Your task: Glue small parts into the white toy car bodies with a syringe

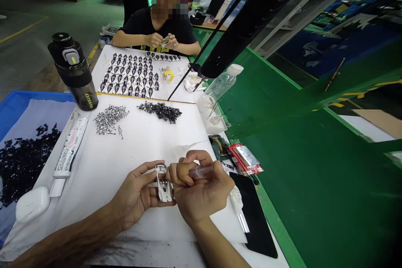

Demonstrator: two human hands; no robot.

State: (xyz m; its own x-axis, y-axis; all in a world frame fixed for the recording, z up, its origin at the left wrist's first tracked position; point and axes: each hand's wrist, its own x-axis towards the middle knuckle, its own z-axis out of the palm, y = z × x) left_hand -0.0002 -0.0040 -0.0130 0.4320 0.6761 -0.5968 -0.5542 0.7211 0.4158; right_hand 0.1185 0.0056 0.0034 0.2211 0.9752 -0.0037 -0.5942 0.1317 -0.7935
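Note:
My left hand (136,194) pinches a small white toy car shell (163,183) between thumb and fingers, just above the white table sheet (141,142). My right hand (201,188) is closed round a clear syringe (201,171), its tip pointing left at the shell. Both hands are close together near the table's front edge.
A pile of silver parts (109,119) and a pile of black parts (161,111) lie farther back. A glue tube (69,146), a white earbud case (32,203) and a dark bottle (74,71) stand left. A black phone (256,217) lies right. Another person (160,29) works opposite over rows of car shells (130,76).

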